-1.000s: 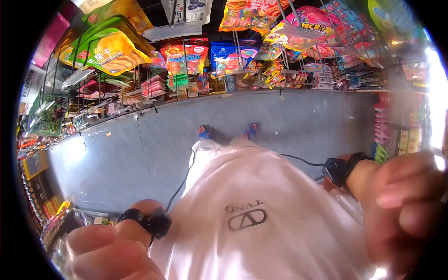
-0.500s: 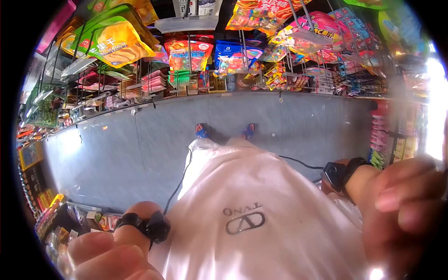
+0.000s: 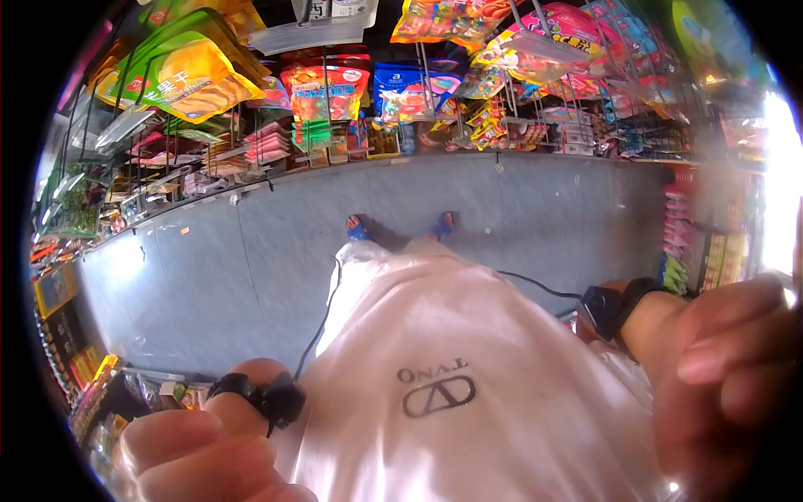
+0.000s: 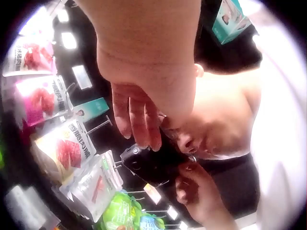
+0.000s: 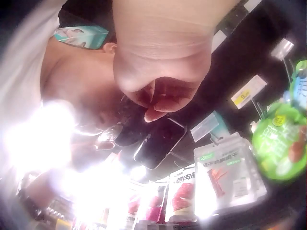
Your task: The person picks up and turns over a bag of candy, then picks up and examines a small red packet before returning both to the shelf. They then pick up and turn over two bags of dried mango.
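Both hands are raised to a black head-worn camera (image 4: 144,163). My left hand (image 3: 196,456) shows curled fingers at the lower left of the head view. In the left wrist view, the left fingertips (image 4: 153,143) lie right at the camera's edge. My right hand (image 3: 728,356) is at the lower right, its fingers curled too. The right wrist view has its fingertips (image 5: 156,115) close against the camera's black body (image 5: 160,143); both thumbs are mostly hidden. Black wrist cameras are strapped on the left wrist (image 3: 268,402) and right wrist (image 3: 606,309).
Racks of bagged snacks line the aisle ahead, among them a dried mango bag (image 3: 188,79), a red bag (image 3: 326,92) and a blue bag (image 3: 410,90). Grey floor (image 3: 284,226) lies below, with blue sandals (image 3: 358,227) on the feet. Cables (image 3: 535,284) run from the wrists past the white shirt (image 3: 502,368).
The head view tilts slightly, so the racks and floor drop a little, then rise again. Both hands stay in nearly the same place, with small shifts of the left fingers.
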### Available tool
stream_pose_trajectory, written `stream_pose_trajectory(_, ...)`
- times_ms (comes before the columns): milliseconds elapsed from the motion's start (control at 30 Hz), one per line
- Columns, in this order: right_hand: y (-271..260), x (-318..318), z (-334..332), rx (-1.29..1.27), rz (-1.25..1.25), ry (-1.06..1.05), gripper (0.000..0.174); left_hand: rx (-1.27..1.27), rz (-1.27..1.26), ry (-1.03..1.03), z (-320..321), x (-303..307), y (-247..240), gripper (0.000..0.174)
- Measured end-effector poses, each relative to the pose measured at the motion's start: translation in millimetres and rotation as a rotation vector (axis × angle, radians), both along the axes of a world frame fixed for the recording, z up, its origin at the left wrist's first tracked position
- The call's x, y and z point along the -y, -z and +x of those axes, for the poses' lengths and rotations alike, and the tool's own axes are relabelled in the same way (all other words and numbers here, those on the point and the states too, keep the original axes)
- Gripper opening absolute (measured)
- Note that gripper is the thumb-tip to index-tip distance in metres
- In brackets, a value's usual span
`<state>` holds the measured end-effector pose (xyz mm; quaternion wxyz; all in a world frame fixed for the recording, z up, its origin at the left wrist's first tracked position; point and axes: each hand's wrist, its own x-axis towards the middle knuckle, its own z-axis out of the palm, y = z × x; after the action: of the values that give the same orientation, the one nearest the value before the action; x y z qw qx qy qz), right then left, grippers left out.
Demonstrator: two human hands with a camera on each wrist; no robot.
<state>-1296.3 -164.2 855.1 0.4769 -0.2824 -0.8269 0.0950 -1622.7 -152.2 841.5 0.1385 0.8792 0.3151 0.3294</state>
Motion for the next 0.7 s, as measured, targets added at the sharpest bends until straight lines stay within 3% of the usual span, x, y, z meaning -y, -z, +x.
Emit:
stream_pose_trajectory(200,-2,4,2,0.001,-0.006,0.015,0.023,0.092,0.023,0.192,0,-11,11,0.005)
stream_pose_trajectory(400,-2,5,0,-0.007,-0.011,0.024,0.023,0.116,0.062,0.305,-1,-16,18,0.011)
stream_pose_trajectory(500,-2,4,-2,-0.006,-0.001,0.02,0.024,0.291,0.128,0.17,10,-9,39,0.043)
stream_pose_trajectory(600,-3,4,-5,-0.006,0.003,0.015,0.024,0.293,0.049,0.189,4,-2,35,0.06)
stream_pose_trajectory(700,-2,3,-9,-0.004,0.005,0.008,0.024,0.225,0.069,0.182,-6,2,31,0.057)
